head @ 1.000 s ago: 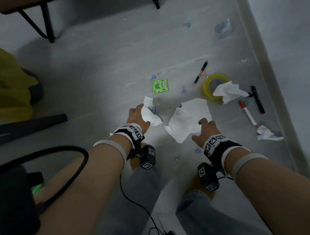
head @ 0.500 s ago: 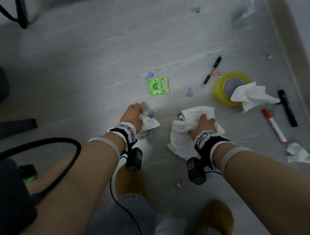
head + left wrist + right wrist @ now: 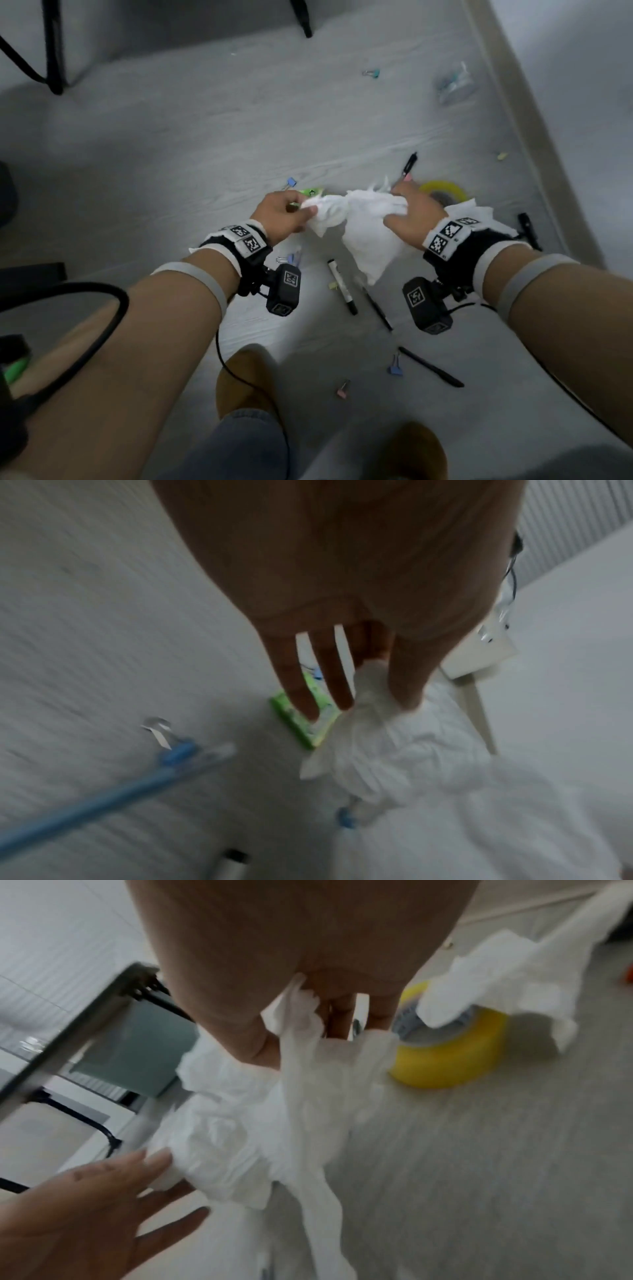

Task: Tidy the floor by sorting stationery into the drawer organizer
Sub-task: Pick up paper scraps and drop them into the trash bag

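My left hand pinches a small crumpled white tissue between thumb and forefinger, its other fingers straight. My right hand grips a larger white tissue that hangs down from it. Both tissues are held above the floor and touch between the hands. Below them on the grey floor lie a white marker, two black pens and a blue pen. A green packet lies under my left fingers. No drawer organizer is in view.
A yellow tape roll with another tissue draped on it sits beyond my right hand. Small binder clips are scattered about, with a black pen and a black marker near the skirting. Chair legs stand far left.
Both hands have lifted their tissues off the floor and brought them together. The marker and pens that lay under the large tissue now show.
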Tool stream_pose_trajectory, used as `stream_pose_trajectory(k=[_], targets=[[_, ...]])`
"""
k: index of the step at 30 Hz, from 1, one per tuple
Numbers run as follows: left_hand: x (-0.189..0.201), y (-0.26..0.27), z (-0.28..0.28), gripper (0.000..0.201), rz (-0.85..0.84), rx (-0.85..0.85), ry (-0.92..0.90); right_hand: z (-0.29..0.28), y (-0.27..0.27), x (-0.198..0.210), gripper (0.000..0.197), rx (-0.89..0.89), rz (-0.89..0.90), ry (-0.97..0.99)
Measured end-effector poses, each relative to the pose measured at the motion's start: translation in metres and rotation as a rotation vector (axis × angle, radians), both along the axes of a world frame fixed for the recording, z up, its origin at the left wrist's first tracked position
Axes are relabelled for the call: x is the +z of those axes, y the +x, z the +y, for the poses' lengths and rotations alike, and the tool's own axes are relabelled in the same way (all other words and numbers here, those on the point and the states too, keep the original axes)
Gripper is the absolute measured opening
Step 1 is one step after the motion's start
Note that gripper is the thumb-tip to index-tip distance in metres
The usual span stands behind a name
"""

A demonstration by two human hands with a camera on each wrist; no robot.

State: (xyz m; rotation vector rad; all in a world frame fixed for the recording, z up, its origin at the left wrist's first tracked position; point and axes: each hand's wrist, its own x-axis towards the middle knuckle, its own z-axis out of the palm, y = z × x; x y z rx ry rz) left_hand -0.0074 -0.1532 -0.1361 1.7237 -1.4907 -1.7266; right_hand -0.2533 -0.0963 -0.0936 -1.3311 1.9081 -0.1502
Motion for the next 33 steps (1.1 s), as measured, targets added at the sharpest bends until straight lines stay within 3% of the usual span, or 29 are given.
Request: stream_pose_trajectory(k=[2,5,8,11,14,16,18,21,25,27,29,31,33], targets=[[0.017,-0.032,-0.002,0.003,0.265,0.016,0.169,-0.004,-0.009,0.014,0.036,-0.075,-0.048,-0.068],[0.029,-0.071,-0.001,0.011,0.457,-0.041,0.328,-0.006,-0.010,0.022,0.035,-0.127,-0.041,-0.177],[0.032,-0.106,0.005,0.010,0.419,-0.082,0.338,0.005,-0.020,0.024,0.026,-0.090,-0.091,-0.184],[0.025,-0.125,0.008,0.011,0.322,-0.016,0.245,0.025,-0.053,0.012,0.026,-0.141,-0.056,-0.219],[0.016,-0.130,0.011,0.015,0.247,0.040,0.158,0.047,-0.091,-0.002,0.057,-0.258,0.204,0.010],[0.014,-0.129,0.015,0.025,0.222,0.058,0.116,0.058,-0.101,-0.013,0.068,-0.196,0.359,0.176],[0.013,-0.127,0.021,0.042,0.232,0.088,0.120,0.062,-0.099,-0.023,0.072,-0.108,0.393,0.200],[0.008,-0.120,0.031,0.056,0.241,0.089,0.133,0.059,-0.091,-0.035,0.065,-0.067,0.415,0.239],[-0.002,-0.104,0.038,0.042,0.221,0.076,0.102,0.036,-0.079,-0.035,0.045,0.055,0.524,0.437],[-0.004,-0.097,0.039,0.035,0.220,0.072,0.102,0.029,-0.076,-0.028,0.040,0.051,0.479,0.388],[0.001,-0.093,0.038,0.026,0.261,0.081,0.130,0.028,-0.074,-0.019,0.013,-0.075,0.349,0.112],[0.014,-0.092,0.034,0.020,0.324,0.100,0.197,0.021,-0.065,-0.002,0.010,-0.151,0.209,-0.099],[0.035,-0.090,0.027,0.021,0.401,0.106,0.243,0.002,-0.048,0.022,0.005,-0.180,0.074,-0.173]])
